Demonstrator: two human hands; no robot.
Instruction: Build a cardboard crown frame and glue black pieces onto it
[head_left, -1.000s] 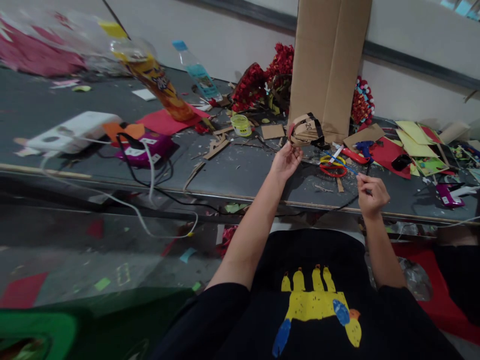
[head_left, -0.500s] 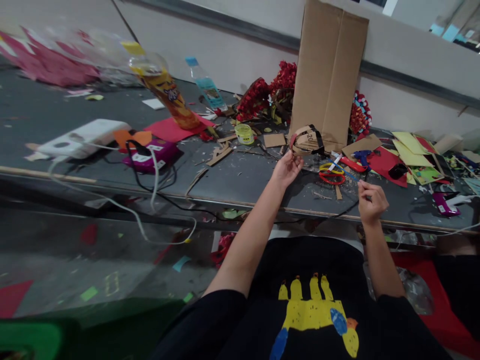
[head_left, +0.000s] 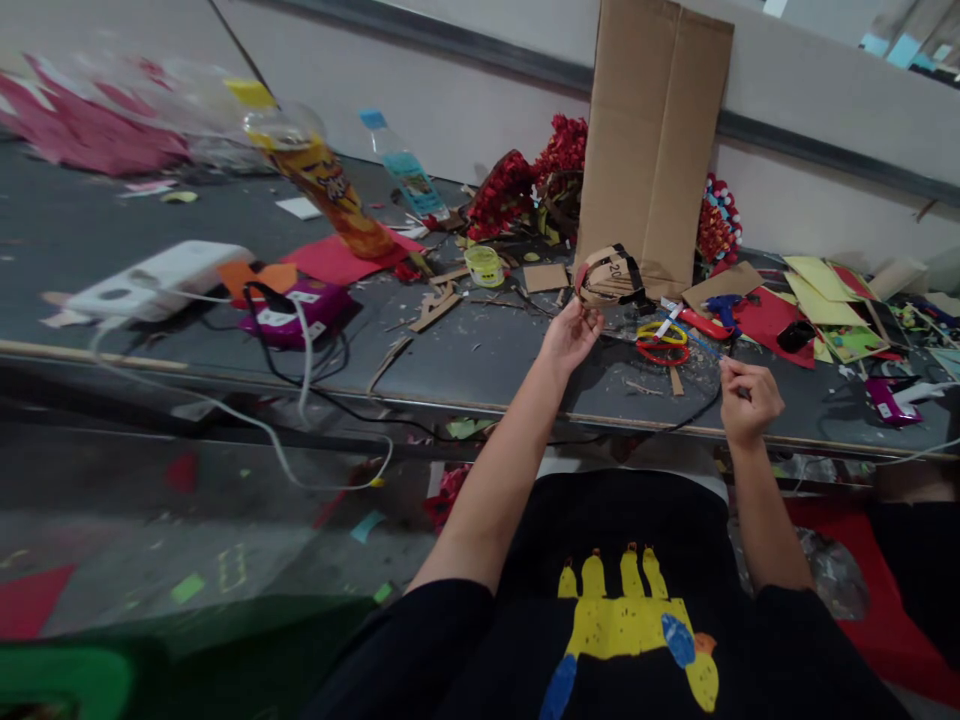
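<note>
My left hand [head_left: 570, 335] is raised over the dark table [head_left: 480, 360], fingers pinched on the lower edge of a curled cardboard band with black tape [head_left: 609, 276]. My right hand [head_left: 746, 395] is closed near the table's front edge, gripping a thin black cable [head_left: 686, 420] that trails left along the edge. Between the hands lie scissors with red and yellow handles [head_left: 662, 340] and a small cardboard strip [head_left: 678, 380].
A tall folded cardboard sheet [head_left: 652, 140] leans on the wall behind red paper flowers [head_left: 525, 175]. A white power strip [head_left: 161, 280], purple packet [head_left: 289, 310], chips tube [head_left: 330, 195], water bottle [head_left: 405, 170], tape roll [head_left: 482, 265] and coloured papers [head_left: 817, 290] crowd the table.
The view shifted slightly. Both hands keep their holds; the right hand has drifted a little to the right along the table edge.
</note>
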